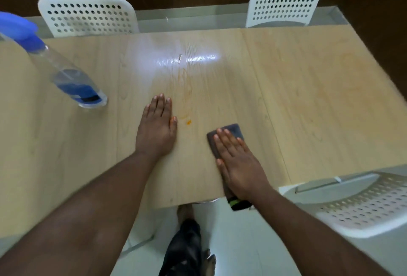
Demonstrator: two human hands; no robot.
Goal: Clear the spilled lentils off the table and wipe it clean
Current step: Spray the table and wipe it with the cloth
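My right hand (236,163) lies flat, fingers spread, pressing a dark grey cloth (232,131) onto the light wooden table (308,99) near its front edge. A black and green end of the cloth (239,203) hangs over the edge under my wrist. My left hand (157,127) rests flat on the table, palm down, holding nothing. Between the two hands lies a small orange lentil smear (188,122), with a faint orange streak (184,90) running away from it. Further back the surface shines wet (176,59).
A clear spray bottle with blue liquid and a blue head (72,82) stands at the left. Two white perforated chairs (88,17) (284,6) sit behind the table, and a third one (361,205) at the near right. My leg and foot (189,242) show below.
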